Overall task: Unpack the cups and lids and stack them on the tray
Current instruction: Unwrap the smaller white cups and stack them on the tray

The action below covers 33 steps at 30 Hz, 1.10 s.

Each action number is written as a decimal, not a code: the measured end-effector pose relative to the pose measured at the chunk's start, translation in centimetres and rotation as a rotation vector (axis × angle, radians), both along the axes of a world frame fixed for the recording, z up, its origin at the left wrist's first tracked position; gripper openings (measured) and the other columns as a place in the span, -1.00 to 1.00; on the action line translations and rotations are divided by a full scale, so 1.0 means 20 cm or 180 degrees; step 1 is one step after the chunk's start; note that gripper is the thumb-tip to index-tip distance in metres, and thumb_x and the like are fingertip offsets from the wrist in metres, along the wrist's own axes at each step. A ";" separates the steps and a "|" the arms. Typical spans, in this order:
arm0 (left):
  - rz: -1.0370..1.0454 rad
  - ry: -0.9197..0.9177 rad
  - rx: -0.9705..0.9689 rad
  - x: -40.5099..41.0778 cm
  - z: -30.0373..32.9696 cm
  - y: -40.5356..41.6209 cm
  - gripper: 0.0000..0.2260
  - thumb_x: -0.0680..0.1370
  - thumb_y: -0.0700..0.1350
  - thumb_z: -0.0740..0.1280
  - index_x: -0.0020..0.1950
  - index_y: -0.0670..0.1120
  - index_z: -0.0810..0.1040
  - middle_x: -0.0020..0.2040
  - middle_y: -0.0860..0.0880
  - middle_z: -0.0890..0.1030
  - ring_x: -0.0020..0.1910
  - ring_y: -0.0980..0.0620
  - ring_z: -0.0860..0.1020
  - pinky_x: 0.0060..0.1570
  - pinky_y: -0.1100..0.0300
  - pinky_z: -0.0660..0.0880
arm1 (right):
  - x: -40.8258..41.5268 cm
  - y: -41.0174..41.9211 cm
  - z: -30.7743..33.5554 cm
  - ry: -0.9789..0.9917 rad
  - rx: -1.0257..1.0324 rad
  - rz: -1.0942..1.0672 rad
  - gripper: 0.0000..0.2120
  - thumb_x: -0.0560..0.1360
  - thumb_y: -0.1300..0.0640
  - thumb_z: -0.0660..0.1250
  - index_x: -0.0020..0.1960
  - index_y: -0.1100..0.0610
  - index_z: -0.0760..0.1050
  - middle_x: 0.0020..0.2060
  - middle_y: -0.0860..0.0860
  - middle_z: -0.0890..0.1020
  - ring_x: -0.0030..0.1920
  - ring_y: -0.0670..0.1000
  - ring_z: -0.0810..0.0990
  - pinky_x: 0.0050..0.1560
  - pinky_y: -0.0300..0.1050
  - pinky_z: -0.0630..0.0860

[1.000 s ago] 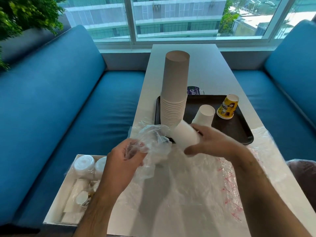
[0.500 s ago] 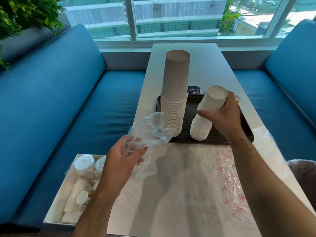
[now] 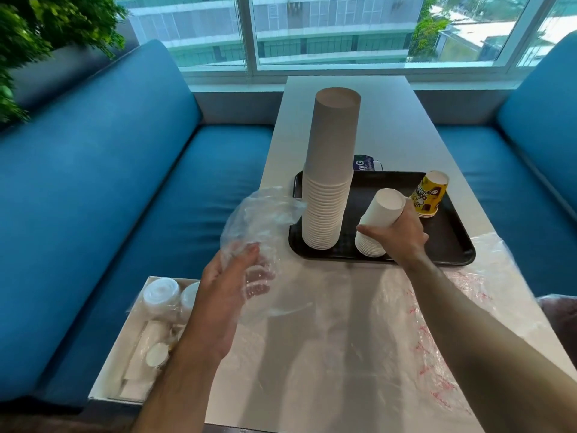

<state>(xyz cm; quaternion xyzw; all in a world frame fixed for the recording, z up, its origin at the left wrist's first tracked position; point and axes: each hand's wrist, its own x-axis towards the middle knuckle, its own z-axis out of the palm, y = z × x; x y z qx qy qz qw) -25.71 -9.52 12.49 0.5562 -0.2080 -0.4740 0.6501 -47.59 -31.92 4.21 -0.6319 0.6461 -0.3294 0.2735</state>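
Note:
A tall stack of upside-down white cups (image 3: pixel 329 179) stands on the left side of the black tray (image 3: pixel 449 245). To its right on the tray stands a short stack of white cups (image 3: pixel 379 220), tilted, and my right hand (image 3: pixel 399 235) grips it around the middle. A yellow printed cup stack (image 3: pixel 429 195) stands at the tray's far right. My left hand (image 3: pixel 231 289) holds a crumpled clear plastic bag (image 3: pixel 259 220) up at the table's left edge.
A white box (image 3: pixel 137 335) with wrapped lids and cups sits on the blue sofa seat at lower left. A flat clear plastic sheet (image 3: pixel 374 339) covers the near table. A small printed packet (image 3: pixel 363 164) lies behind the tray. Blue sofas flank the table.
My right hand carried the short cup stack from the bag to the tray and lowered it there. My left hand kept the emptied bag and drifted slightly left.

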 end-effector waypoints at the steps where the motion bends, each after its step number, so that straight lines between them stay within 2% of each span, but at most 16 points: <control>1: 0.0016 0.0092 -0.0029 0.00 0.00 -0.01 -0.66 0.46 -0.03 0.45 0.19 -0.14 0.61 -0.13 -0.06 0.67 -0.21 0.01 0.64 -0.14 0.09 0.56 | 0.01 0.00 0.00 0.0061 0.0037 -0.0030 -0.06 0.21 -0.15 0.67 0.43 0.06 0.29 0.28 0.04 0.52 0.32 0.15 0.47 0.33 0.34 0.29; 4: 0.0095 0.0400 -0.0115 0.02 0.01 -0.03 -0.64 0.47 -0.02 0.48 0.22 -0.11 0.59 -0.06 -0.09 0.65 -0.18 0.01 0.64 -0.10 0.08 0.57 | 0.02 0.04 0.05 0.0084 0.0002 -0.0426 -0.05 0.21 -0.21 0.66 0.43 0.05 0.29 0.36 0.07 0.41 0.40 0.18 0.36 0.34 0.39 0.29; 7: 0.0251 0.0549 -0.0182 0.04 -0.01 -0.05 -0.62 0.43 0.01 0.50 0.21 -0.06 0.58 -0.06 -0.05 0.65 -0.16 0.01 0.64 -0.03 0.05 0.55 | 0.05 0.24 0.11 -0.0573 -0.0605 -0.0825 -0.27 0.38 -0.19 0.52 0.40 0.06 0.31 0.39 0.08 0.35 0.40 0.13 0.32 0.38 0.37 0.30; 9: 0.0429 0.0707 -0.0157 0.04 -0.02 -0.07 -0.64 0.43 0.06 0.46 0.17 -0.03 0.59 -0.07 -0.03 0.64 -0.11 0.00 0.63 0.03 0.03 0.52 | 0.10 0.40 0.13 -0.1146 -0.0672 -0.0388 -0.47 0.43 -0.09 0.44 0.31 0.07 0.40 0.26 0.05 0.45 0.27 0.02 0.44 0.27 0.22 0.45; 11: 0.0608 0.0908 -0.0164 0.04 -0.05 -0.09 -0.74 0.46 0.08 0.43 0.07 0.00 0.59 -0.09 0.00 0.62 -0.04 -0.03 0.61 0.04 0.05 0.49 | 0.16 0.57 0.17 -0.1706 0.0035 0.0554 -0.63 0.44 -0.01 0.46 0.20 0.04 0.52 0.09 0.03 0.58 0.10 -0.05 0.57 0.13 0.16 0.53; 14: 0.0784 0.1240 -0.0238 0.00 -0.06 -0.13 -0.84 0.53 0.10 0.40 -0.08 0.03 0.61 -0.13 0.03 0.66 -0.02 -0.02 0.63 0.01 0.07 0.53 | 0.28 0.75 0.20 -0.2227 0.1023 0.1752 -0.57 0.37 -0.07 0.51 0.21 -0.06 0.58 0.09 0.08 0.63 0.11 0.05 0.63 0.22 0.16 0.52; 16: 0.0841 0.1277 -0.0266 -0.03 -0.07 -0.16 -0.82 0.58 0.10 0.34 -0.07 0.00 0.58 -0.25 0.06 0.68 -0.18 0.06 0.67 -0.14 0.10 0.55 | 0.37 0.80 0.22 -0.2420 0.1108 0.1936 -0.59 0.37 -0.10 0.52 0.20 -0.09 0.59 0.07 0.09 0.64 0.06 0.06 0.64 0.15 0.04 0.56; 18: 0.0843 0.1299 -0.0275 -0.05 -0.08 -0.17 -0.79 0.60 0.10 0.30 -0.03 -0.02 0.57 -0.30 0.06 0.67 -0.28 0.09 0.67 -0.20 0.11 0.53 | 0.44 0.82 0.24 -0.2589 0.0888 0.1742 -0.79 0.48 0.02 0.50 0.10 -0.01 0.63 -0.03 0.08 0.67 -0.05 -0.02 0.62 0.01 -0.13 0.56; 19: 0.0838 0.1327 -0.0261 -0.06 -0.08 -0.17 -0.78 0.60 0.11 0.31 -0.01 -0.03 0.58 -0.28 0.05 0.67 -0.26 0.07 0.65 -0.19 0.11 0.53 | 0.46 0.81 0.26 -0.2607 0.0757 0.1631 -0.91 0.53 0.09 0.47 0.03 0.04 0.65 -0.09 0.06 0.69 -0.09 -0.06 0.62 -0.03 -0.20 0.53; 20: 0.0849 0.1381 -0.0260 -0.04 -0.09 -0.18 -0.76 0.57 0.12 0.33 0.01 -0.04 0.59 -0.21 0.03 0.67 -0.19 0.05 0.64 -0.16 0.10 0.54 | 0.46 0.81 0.26 -0.2646 0.0663 0.1559 -0.96 0.55 0.13 0.43 -0.02 0.07 0.65 -0.14 0.06 0.70 -0.12 -0.08 0.61 -0.07 -0.23 0.50; 21: 0.0888 0.1463 -0.0257 -0.02 -0.09 -0.18 -0.70 0.53 0.14 0.39 0.08 -0.06 0.60 -0.09 -0.01 0.67 -0.10 0.00 0.64 -0.08 0.06 0.56 | 0.46 0.79 0.27 -0.2683 0.0614 0.1523 -0.94 0.55 0.11 0.40 -0.06 0.07 0.64 -0.15 0.07 0.70 -0.12 -0.07 0.61 -0.09 -0.22 0.49; 24: 0.1106 0.1691 -0.0453 0.07 -0.11 -0.17 -0.28 0.26 0.12 0.62 0.35 -0.10 0.54 0.28 -0.15 0.61 0.24 -0.16 0.61 0.24 -0.11 0.54 | 0.41 0.74 0.28 -0.2703 0.0640 0.1631 -0.81 0.52 0.02 0.34 -0.05 0.15 0.60 -0.17 0.08 0.70 -0.12 -0.03 0.61 -0.09 -0.16 0.48; 26: 0.1191 0.1662 -0.0477 0.13 -0.11 -0.16 -0.11 0.15 0.04 0.69 0.43 -0.06 0.46 0.32 -0.17 0.60 0.26 -0.19 0.60 0.26 -0.13 0.54 | 0.37 0.70 0.30 -0.2644 0.0643 0.1720 -0.78 0.52 0.05 0.32 -0.02 0.22 0.58 -0.22 0.06 0.68 -0.17 -0.05 0.59 -0.11 -0.18 0.49; 27: 0.1192 0.1557 -0.0512 0.17 -0.11 -0.16 -0.17 0.20 -0.01 0.67 0.42 -0.02 0.43 0.28 -0.14 0.62 0.20 -0.16 0.63 0.22 -0.09 0.56 | 0.34 0.67 0.31 -0.2620 0.0649 0.1759 -0.76 0.52 0.07 0.31 0.00 0.25 0.58 -0.23 0.05 0.67 -0.18 -0.04 0.58 -0.10 -0.17 0.49; 30: 0.0878 0.0832 -0.0504 0.24 -0.13 -0.15 -0.62 0.50 -0.14 0.44 0.26 0.11 0.46 0.14 -0.03 0.63 0.07 -0.06 0.63 0.06 -0.02 0.55 | 0.27 0.62 0.35 -0.2675 0.0662 0.1820 -0.78 0.51 0.12 0.31 0.01 0.28 0.58 -0.26 0.01 0.64 -0.20 -0.07 0.57 -0.07 -0.24 0.53; 33: 0.0216 0.0174 -0.0414 0.28 -0.13 -0.15 -0.76 0.46 -0.12 0.48 0.09 0.08 0.58 0.04 0.04 0.65 -0.01 0.04 0.61 -0.07 0.10 0.52 | 0.24 0.58 0.39 -0.2609 0.0674 0.1648 -0.83 0.57 0.23 0.30 0.14 0.23 0.54 -0.24 0.05 0.67 -0.17 -0.03 0.62 -0.01 -0.17 0.59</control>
